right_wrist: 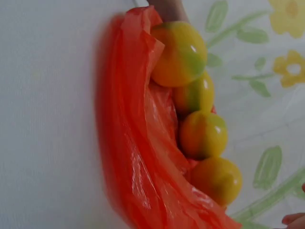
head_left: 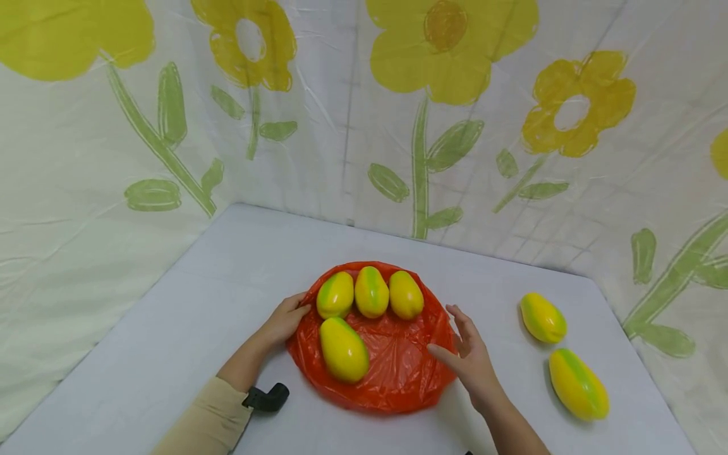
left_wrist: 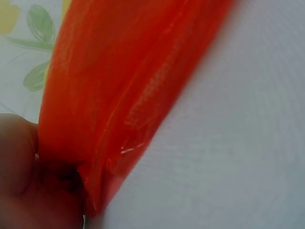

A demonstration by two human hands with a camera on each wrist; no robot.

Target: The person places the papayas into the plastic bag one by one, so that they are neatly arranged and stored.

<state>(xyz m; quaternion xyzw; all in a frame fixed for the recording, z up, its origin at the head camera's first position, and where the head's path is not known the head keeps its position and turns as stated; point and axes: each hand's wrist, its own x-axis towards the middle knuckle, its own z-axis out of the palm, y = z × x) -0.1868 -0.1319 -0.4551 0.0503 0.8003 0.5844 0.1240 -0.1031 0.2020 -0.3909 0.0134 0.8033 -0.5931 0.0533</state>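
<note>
A red plastic bag (head_left: 398,363) lies spread in a round shape on the table, its edge raised around four yellow-green papayas. Three papayas, the middle one (head_left: 371,292) among them, stand in a row at its far side; a larger papaya (head_left: 344,349) lies nearer, left of centre. My left hand (head_left: 286,321) grips the bag's left edge, thumb and fingers around the red plastic (left_wrist: 102,95) in the left wrist view. At the right edge my right hand (head_left: 469,363) has its fingers spread and holds nothing. Its fingertips (right_wrist: 295,220) just show in the right wrist view.
Two more papayas lie on the table right of the bag, one farther back (head_left: 543,318) and one nearer (head_left: 579,384). A white table (head_left: 239,253) carries everything. Behind it hangs a white curtain (head_left: 318,158) with printed yellow flowers.
</note>
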